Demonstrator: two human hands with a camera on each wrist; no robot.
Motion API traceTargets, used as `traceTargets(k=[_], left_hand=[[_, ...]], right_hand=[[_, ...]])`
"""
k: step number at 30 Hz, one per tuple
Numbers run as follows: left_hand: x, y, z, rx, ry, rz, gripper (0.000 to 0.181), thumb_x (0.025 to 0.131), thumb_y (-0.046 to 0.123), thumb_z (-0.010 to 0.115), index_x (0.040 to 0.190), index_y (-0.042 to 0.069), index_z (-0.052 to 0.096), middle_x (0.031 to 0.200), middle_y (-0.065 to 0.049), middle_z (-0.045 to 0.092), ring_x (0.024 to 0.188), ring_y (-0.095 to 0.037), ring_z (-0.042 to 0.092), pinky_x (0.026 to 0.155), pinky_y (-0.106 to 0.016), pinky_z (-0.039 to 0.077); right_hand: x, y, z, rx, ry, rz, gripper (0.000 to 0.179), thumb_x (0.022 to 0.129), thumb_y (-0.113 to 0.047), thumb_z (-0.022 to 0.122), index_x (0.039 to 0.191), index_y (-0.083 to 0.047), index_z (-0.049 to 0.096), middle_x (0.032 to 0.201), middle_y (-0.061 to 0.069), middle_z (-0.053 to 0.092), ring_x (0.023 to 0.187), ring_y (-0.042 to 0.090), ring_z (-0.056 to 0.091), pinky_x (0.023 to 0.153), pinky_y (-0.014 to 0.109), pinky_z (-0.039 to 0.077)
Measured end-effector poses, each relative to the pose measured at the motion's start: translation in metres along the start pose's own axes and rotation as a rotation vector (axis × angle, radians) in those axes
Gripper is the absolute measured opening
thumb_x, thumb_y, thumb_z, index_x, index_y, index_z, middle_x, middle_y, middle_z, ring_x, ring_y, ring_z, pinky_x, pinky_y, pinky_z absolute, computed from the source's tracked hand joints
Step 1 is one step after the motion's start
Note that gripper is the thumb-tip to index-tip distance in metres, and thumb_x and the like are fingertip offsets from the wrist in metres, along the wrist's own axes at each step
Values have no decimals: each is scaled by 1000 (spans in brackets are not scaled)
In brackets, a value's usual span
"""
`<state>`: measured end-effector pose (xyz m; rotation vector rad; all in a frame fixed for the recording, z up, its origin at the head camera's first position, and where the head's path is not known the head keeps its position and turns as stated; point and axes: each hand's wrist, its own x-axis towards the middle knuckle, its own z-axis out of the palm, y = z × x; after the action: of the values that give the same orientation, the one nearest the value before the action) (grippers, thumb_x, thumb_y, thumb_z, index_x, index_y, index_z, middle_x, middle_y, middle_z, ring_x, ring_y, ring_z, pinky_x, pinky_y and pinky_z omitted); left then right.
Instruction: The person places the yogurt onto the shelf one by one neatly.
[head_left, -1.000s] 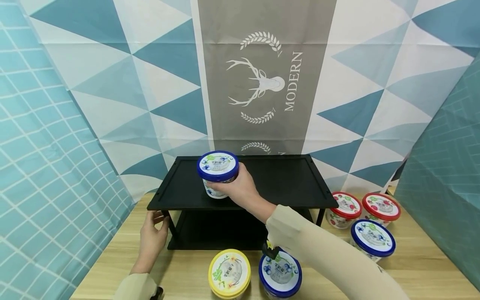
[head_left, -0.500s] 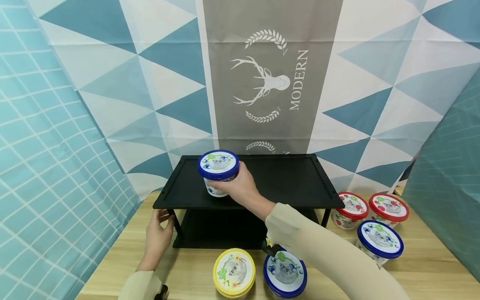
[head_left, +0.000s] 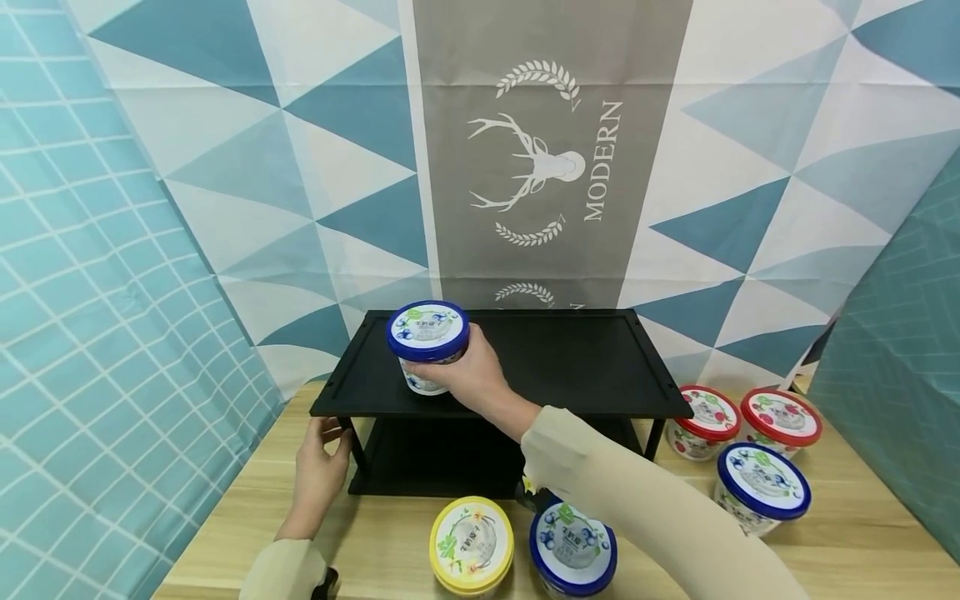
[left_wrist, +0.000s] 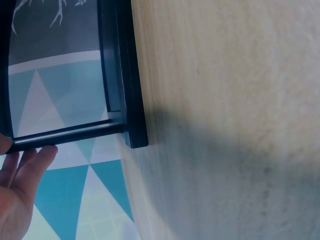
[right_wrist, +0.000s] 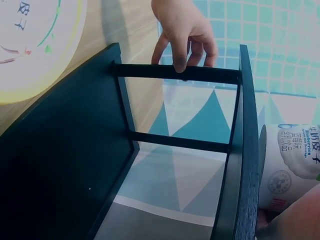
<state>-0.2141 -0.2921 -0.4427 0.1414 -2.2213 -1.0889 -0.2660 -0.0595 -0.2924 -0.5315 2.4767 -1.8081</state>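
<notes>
A two-tier black rack [head_left: 555, 358] stands on the wooden table. Over the left part of its top shelf, my right hand [head_left: 476, 371] grips a blue-lidded tub [head_left: 427, 333] round its side, lid up. In the right wrist view the tub [right_wrist: 290, 165] shows a blueberry label, its base close to the shelf surface. My left hand [head_left: 318, 471] holds the rack's front left leg [head_left: 352, 442] between thumb and fingers, just under the top shelf. The left wrist view shows its fingers [left_wrist: 35, 167] against the leg's outer side.
In front of the rack stand a yellow-lidded tub [head_left: 472, 546] and another blue-lidded tub [head_left: 573, 550], partly behind my right sleeve. To the right are two red-lidded tubs [head_left: 708, 412] and a further blue-lidded one [head_left: 763, 479]. Patterned cloth [head_left: 360, 150] hangs behind.
The head view has swung slightly left, so the scene sits further right. My right hand has shifted the tub a little left over the shelf. My left hand stays on the leg.
</notes>
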Motion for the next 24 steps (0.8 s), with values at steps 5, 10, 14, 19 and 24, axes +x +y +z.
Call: traceTargets(k=[5,10,14,19,24], left_hand=[[0,1,0,-2,-2,-4,33,90,-4,53,122,0,46,112,-25,57,102,-43,59,83,-56,50],[0,1,-1,0,2,2,34,89,-4,53,122,0,46,112,-24,57,101,-43,60,82,-55,50],[0,0,-1,3,-9,3,35,90,-3,53,124,1,46,113,-24,56,102,-43,59,81,-56,50],[0,-1,-1,3,-16,-6,35,90,-2,53,124,2,46,114,-24,56,102,-44,59,82,-57,50],[0,-1,-2,10,-19,-20,35,90,-2,53,124,3,46,114,-24,57,102,-43,59,83,-57,50]], right_hand=[[0,0,4,2,-3,-1,93,69,-37,81,142,-15,29,137,5,45,128,23,45,106,46,40],[-1,-2,7,4,-9,-5,93,69,-37,82,142,-15,28,137,5,45,128,23,45,106,45,40],[0,-3,9,0,-4,-12,92,69,-38,82,142,-15,29,137,5,46,128,23,46,106,45,40],[2,-3,11,-6,-1,-10,92,69,-39,81,142,-16,29,137,5,46,128,23,46,106,45,40],[2,-3,16,-3,-7,-4,93,70,-39,81,142,-16,28,137,5,46,128,23,46,106,45,40]])
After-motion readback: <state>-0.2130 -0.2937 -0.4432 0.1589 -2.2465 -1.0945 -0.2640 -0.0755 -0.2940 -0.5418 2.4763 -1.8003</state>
